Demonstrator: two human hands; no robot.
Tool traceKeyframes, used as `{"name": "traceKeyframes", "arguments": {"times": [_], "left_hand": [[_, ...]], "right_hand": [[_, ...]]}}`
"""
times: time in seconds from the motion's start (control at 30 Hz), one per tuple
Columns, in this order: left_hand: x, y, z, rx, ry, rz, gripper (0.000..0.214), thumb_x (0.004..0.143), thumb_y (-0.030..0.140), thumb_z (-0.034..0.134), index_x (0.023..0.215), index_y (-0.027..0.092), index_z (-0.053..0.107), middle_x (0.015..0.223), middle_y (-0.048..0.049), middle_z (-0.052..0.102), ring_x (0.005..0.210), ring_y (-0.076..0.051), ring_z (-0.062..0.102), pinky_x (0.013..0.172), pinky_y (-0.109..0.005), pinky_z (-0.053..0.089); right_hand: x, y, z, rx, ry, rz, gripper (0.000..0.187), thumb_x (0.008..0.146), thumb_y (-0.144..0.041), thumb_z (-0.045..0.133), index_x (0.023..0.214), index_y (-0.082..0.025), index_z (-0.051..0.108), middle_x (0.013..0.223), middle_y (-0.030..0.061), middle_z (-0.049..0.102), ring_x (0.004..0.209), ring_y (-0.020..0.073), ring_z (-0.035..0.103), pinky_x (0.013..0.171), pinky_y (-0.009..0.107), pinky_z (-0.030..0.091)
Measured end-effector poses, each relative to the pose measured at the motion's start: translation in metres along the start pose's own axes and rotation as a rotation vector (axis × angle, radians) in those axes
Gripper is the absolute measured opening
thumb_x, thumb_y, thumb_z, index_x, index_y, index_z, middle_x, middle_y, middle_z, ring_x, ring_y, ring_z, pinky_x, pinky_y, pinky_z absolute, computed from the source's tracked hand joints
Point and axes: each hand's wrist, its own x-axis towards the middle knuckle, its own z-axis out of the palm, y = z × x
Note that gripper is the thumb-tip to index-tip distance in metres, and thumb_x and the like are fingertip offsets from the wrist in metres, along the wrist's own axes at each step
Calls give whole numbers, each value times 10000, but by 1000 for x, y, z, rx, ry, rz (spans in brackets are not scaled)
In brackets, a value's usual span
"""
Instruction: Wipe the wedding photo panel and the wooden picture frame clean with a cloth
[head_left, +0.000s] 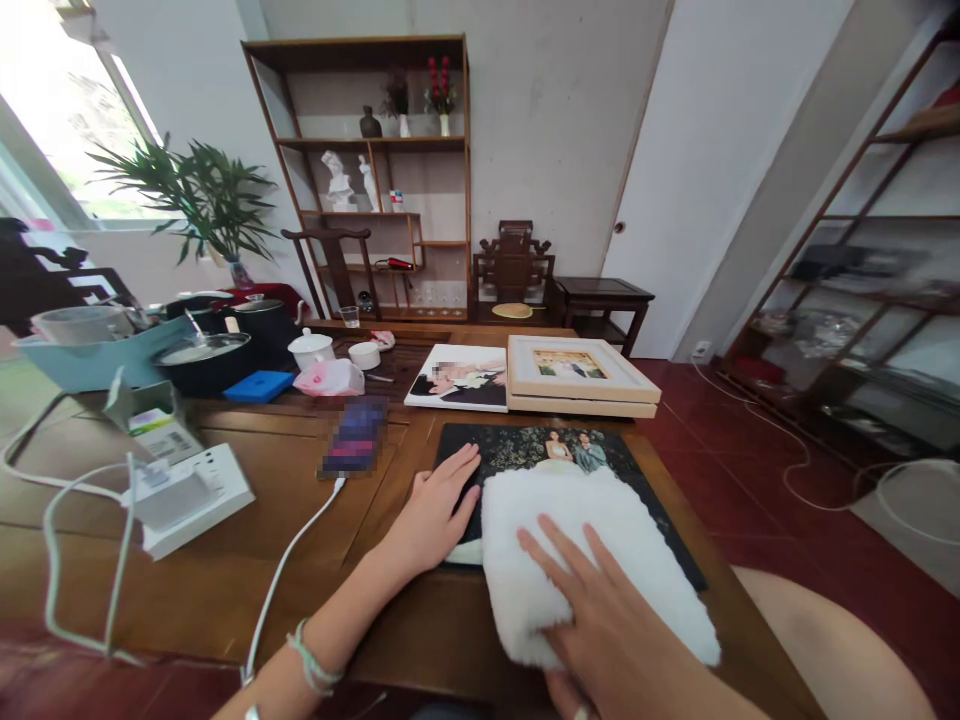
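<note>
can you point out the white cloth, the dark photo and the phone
White cloth (639, 540): head view, on its fluffy upper side
Dark photo (514, 446): head view, on its bare upper left part
Phone (354, 438): head view, on the middle of its screen

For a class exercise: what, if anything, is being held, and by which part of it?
The right grip lies on the white cloth, near side; whether clasped cannot be told. The left grip rests on the dark photo.

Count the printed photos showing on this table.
3: the dark photo, partly under the white cloth; the white-edged photo just beyond it; and the framed photo atop the stack to the right. More may be hidden in that stack.
</note>
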Motion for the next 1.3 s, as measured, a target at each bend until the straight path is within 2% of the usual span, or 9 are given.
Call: {"name": "traceKeyframes", "arguments": {"times": [0.17, 0.33, 0.47, 0.57, 0.67, 0.83, 0.93, 1.17, 1.3], "left_hand": [[-1, -1, 1, -9, 15, 11, 415, 904, 227, 358, 1311, 168, 414, 1426, -104, 363, 1327, -209, 308, 1010, -439, 334], [-2, -6, 4, -39, 39, 41, 424, 893, 211, 381, 1315, 196, 413, 1421, -87, 376, 1322, -221, 316, 1004, -450, 347], [-1, -8, 6, -59, 71, 64, 414, 890, 213, 392, 1301, 187, 434, 1406, -96, 399, 1314, -221, 331, 1030, -436, 322], [-1, -8, 5, -70, 66, 70, 409, 893, 209, 386, 1298, 195, 438, 1410, -88, 394, 1318, -217, 324, 1029, -439, 323], [-1, -5, 4, -60, 42, 48, 413, 899, 217, 374, 1309, 196, 423, 1418, -85, 382, 1324, -211, 314, 1020, -445, 330], [-2, -1, 2, -22, 27, 18, 415, 899, 231, 365, 1304, 159, 424, 1418, -108, 375, 1321, -212, 319, 1008, -454, 335], [-2, -1, 2, -14, 29, 18, 413, 898, 226, 361, 1296, 143, 431, 1416, -113, 377, 1320, -204, 320, 1016, -443, 325], [-2, -3, 3, -24, 42, 12, 402, 901, 246, 361, 1286, 167, 444, 1417, -98, 380, 1321, -194, 319, 1021, -432, 320], [-2, -3, 3, -100, 49, -5, 421, 925, 281, 307, 1325, 181, 393, 1416, -86, 385, 1319, -187, 323, 1037, -428, 307]], "right_hand": [[10, 19, -7, 8, 138, 10, 304, 774, -238, 474, 1011, -190, 658, 1461, 62, 271, 1354, 296, 111, 1072, 554, 65], [69, 50, -18, -37, 237, 63, 384, 803, -236, 419, 1134, -153, 597, 1427, 97, 344, 1332, 301, 201, 1051, 567, 119], [101, 59, -23, -45, 269, 104, 435, 818, -238, 399, 1215, -129, 540, 1413, 128, 362, 1322, 311, 221, 1033, 584, 139], [95, 52, -21, -50, 279, 119, 419, 818, -236, 396, 1177, -111, 572, 1404, 148, 369, 1320, 323, 219, 1031, 584, 140], [68, 36, -13, -48, 267, 127, 371, 808, -240, 418, 1091, -122, 628, 1406, 152, 365, 1319, 337, 218, 1031, 588, 139], [14, 11, 1, -14, 249, 59, 254, 774, -224, 465, 901, -186, 681, 1408, 83, 380, 1332, 305, 204, 1063, 539, 143], [-1, 17, 7, -26, 312, 59, 216, 737, -199, 489, 838, -207, 680, 1386, 45, 418, 1319, 269, 258, 1070, 499, 183], [28, 76, 3, -174, 469, 312, 272, 836, -280, 462, 948, -166, 681, 1278, 141, 527, 1255, 297, 370, 1013, 534, 268], [52, 72, -5, -138, 441, 272, 297, 865, -299, 446, 1036, -177, 657, 1334, 103, 478, 1278, 314, 326, 1019, 564, 228]]}}
